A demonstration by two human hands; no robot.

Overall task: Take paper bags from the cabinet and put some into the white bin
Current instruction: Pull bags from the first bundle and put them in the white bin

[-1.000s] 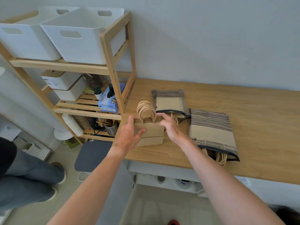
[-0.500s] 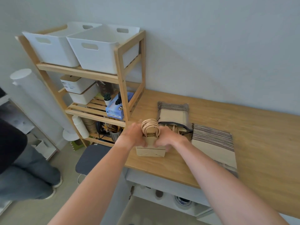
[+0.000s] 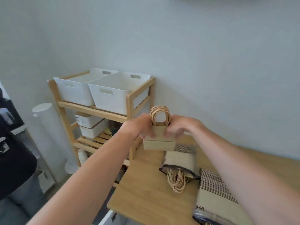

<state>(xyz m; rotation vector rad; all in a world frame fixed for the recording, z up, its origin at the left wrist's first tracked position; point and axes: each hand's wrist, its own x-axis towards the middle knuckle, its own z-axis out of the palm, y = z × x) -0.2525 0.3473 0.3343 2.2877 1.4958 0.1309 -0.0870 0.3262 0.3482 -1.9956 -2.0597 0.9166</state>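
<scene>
Head view, and the long pale wooden counter (image 3: pixel 142 197) fills the near right, smooth and matt. Left of it stands the slatted light-wood shelf rack (image 3: pixel 129 101), with two deep white plastic bins with slot handles (image 3: pixel 112 96) side by side on its top level. Flat on the counter lie striped kraft paper bag packs (image 3: pixel 181 159), twisted cord handles spilling out. Now the small stack of plain brown paper bags (image 3: pixel 159 140), upright and lifted clear of the counter, looped handles on top! Left hand (image 3: pixel 139 125) and right hand (image 3: pixel 180 127) pinch it from either side, fingers curled around the folded sheets. Best bet: squeeze evenly so no thin bag slips, carry up and left, lower bottom-first into the right-hand bin.
</scene>
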